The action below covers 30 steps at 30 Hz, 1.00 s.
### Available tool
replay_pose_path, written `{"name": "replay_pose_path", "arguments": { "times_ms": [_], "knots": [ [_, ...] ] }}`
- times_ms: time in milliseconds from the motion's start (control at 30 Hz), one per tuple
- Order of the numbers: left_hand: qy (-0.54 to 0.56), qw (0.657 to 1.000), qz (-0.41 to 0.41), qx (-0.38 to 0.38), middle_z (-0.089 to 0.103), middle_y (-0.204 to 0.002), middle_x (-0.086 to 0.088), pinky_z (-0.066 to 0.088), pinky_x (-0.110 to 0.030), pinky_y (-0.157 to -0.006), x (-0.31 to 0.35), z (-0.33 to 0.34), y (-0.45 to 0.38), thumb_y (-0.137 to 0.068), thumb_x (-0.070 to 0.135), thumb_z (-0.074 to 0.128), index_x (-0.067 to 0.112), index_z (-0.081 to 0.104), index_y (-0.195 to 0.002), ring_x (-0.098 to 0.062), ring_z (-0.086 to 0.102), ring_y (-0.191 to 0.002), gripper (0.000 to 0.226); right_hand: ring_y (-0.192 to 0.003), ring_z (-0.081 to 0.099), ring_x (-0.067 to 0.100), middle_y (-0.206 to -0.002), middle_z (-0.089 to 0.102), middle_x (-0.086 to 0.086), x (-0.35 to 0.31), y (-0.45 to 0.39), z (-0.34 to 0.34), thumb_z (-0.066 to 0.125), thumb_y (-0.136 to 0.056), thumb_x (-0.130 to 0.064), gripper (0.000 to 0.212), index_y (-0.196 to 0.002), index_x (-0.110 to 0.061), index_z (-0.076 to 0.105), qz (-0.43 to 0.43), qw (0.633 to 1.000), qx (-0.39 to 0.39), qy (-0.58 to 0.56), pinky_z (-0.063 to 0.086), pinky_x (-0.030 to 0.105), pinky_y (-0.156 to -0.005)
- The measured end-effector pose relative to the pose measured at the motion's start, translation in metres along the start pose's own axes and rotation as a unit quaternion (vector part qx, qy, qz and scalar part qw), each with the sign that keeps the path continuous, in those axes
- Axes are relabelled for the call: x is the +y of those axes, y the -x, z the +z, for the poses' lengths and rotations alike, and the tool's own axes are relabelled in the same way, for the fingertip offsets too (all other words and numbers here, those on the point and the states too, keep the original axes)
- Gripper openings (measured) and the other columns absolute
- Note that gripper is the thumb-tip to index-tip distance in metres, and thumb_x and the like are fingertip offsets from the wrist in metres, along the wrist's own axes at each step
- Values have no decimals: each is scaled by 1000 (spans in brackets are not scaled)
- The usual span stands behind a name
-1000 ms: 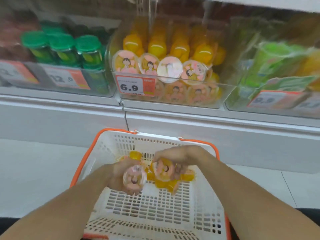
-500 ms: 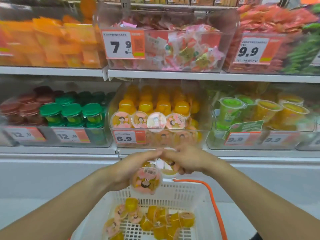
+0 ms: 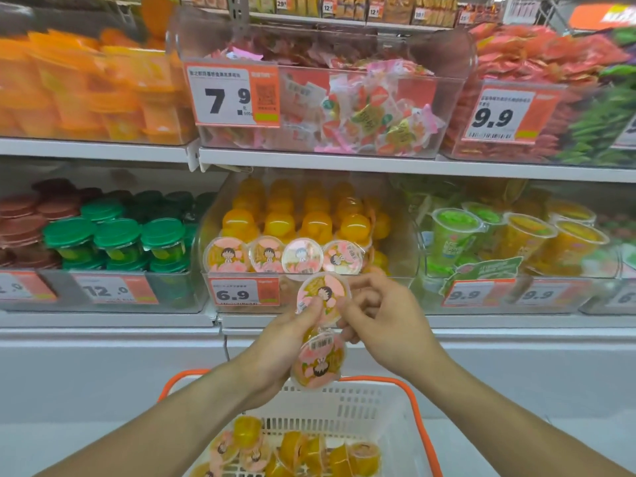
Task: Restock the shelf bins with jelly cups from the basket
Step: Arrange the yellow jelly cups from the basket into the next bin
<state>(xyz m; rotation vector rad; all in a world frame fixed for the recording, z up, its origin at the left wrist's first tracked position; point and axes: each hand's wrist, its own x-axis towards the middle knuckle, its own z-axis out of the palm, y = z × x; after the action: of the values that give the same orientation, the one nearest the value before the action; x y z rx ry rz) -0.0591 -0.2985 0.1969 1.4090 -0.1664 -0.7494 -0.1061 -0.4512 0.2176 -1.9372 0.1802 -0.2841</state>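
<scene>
My left hand point(image 3: 282, 342) holds two jelly cups with pink cartoon lids. Its thumb presses on the upper jelly cup point(image 3: 323, 292), and the lower jelly cup point(image 3: 318, 364) hangs from its fingers. My right hand point(image 3: 382, 313) pinches the right edge of the upper cup with curled fingers. Both hands are in front of the clear shelf bin point(image 3: 395, 270) marked 6.9, which is filled with yellow jelly cups point(image 3: 299, 235). Below them the white basket point(image 3: 375, 404) with an orange rim holds several more jelly cups point(image 3: 296, 449).
Left of the 6.9 bin stands a bin of green-lidded jars point(image 3: 117, 235), and to its right a bin of tall green and yellow cups point(image 3: 509, 235). The shelf above point(image 3: 309, 163) carries bins of wrapped sweets. A white ledge point(image 3: 137, 332) runs under the bins.
Both hands rose from the basket to the front of the 6.9 bin with the cups. My view tilted up from the basket to the shelves.
</scene>
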Motion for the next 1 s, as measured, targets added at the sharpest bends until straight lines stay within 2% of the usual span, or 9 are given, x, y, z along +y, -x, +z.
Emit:
{"name": "replay_pose_path", "arguments": {
  "times_ms": [100,167,333,400,533,633,733,833,1000],
  "knots": [
    [-2,1000,-19,24,71,-121,1,49,-53,-103,-1,4,0,-94,52,51,33,66,-123,-23,67,-113,37,-54,67,18,-63,69,5,-3,-4,-7,68,-91,-14,12,-101,-18,62,-32,997,39,56,59,42,-65],
    [-12,998,-27,55,66,-124,-1,49,-54,-102,-1,4,1,-96,52,51,29,67,-118,-25,64,-114,36,-56,66,18,-63,68,4,-4,-10,-17,69,-89,-18,12,-100,-20,65,-61,987,82,123,57,41,-63],
    [-23,995,-29,95,61,-128,-2,50,-51,-100,3,0,3,-102,41,47,18,71,-106,-29,63,-113,34,-55,58,6,-52,59,-9,-12,-37,-51,71,-85,-22,15,-99,-18,72,-124,933,217,260,49,27,-62],
    [-21,994,-29,107,62,-125,-3,51,-52,-98,4,0,4,-103,40,46,16,72,-104,-30,65,-109,35,-55,57,5,-54,57,-12,-14,-50,-58,70,-87,-23,15,-100,-16,72,-135,915,238,297,47,28,-61],
    [-26,993,-29,114,64,-120,-6,52,-49,-94,4,3,3,-103,40,47,15,70,-104,-32,67,-103,34,-68,64,26,-67,68,4,-9,-78,-61,62,-90,-27,19,-100,-14,70,-119,890,221,380,53,39,-63],
    [-20,993,-40,112,68,-112,-11,55,-43,-83,3,4,3,-103,41,45,14,68,-108,-31,71,-95,36,-74,61,37,-76,67,15,-4,-96,-55,59,-86,-20,16,-95,-9,66,-93,876,199,428,44,34,-58],
    [-13,993,-51,104,68,-111,-10,55,-32,-69,3,4,3,-104,40,44,14,68,-109,-27,71,-91,35,-75,56,41,-82,63,19,0,-107,-46,57,-84,-16,7,-82,-9,56,-60,871,175,455,37,34,-59],
    [-13,993,-60,100,69,-110,-8,51,-25,-59,3,3,2,-104,39,44,15,67,-108,-24,71,-89,34,-82,61,43,-86,64,20,9,-111,-37,53,-88,-13,9,-80,-10,52,-43,866,161,471,38,35,-60],
    [-32,993,-57,100,67,-113,-6,47,-28,-67,0,1,-1,-104,41,42,20,68,-103,-28,69,-99,34,-89,63,43,-96,67,21,19,-112,-33,48,-94,-9,10,-98,-6,57,-32,861,169,479,38,35,-64]
  ]
}}
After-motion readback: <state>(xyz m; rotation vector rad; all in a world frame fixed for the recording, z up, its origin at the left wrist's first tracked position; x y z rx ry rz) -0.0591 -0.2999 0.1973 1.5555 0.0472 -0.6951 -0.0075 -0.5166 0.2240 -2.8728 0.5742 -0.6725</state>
